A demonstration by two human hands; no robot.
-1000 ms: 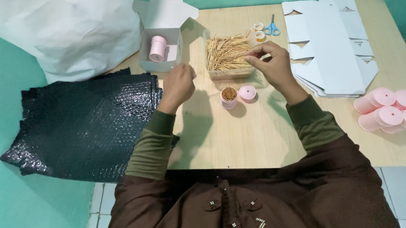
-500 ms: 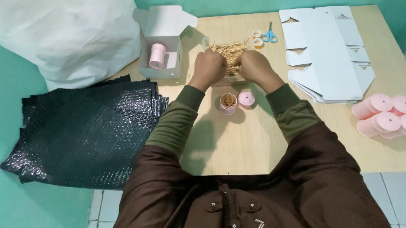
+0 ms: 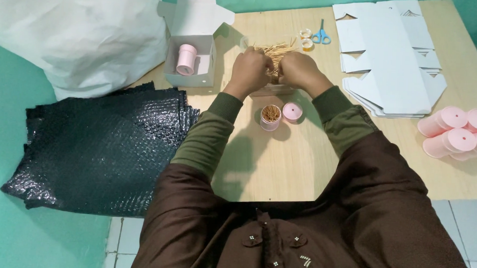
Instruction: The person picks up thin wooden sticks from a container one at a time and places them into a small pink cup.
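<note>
My left hand (image 3: 250, 71) and my right hand (image 3: 298, 71) are side by side over a clear tray of thin wooden sticks (image 3: 276, 51), fingers curled into the pile and gripping a bunch of them. Just in front of my hands stands a small pink tube (image 3: 270, 117), open and full of sticks, with its round pink lid (image 3: 292, 112) lying beside it on the wooden table (image 3: 280, 162). What lies under my palms is hidden.
An open white box (image 3: 193, 46) holding a pink tube (image 3: 186, 60) stands at the left. Flat white box blanks (image 3: 392, 55) lie at the right, several pink tubes (image 3: 458, 133) at the far right. Scissors (image 3: 321, 35) and tape rolls (image 3: 306, 38) sit behind; black bubble wrap (image 3: 104, 144) and white sheet (image 3: 77, 30) left.
My left hand rose from beside the pink tube to the stick tray and joined the right hand; both now close on the sticks together.
</note>
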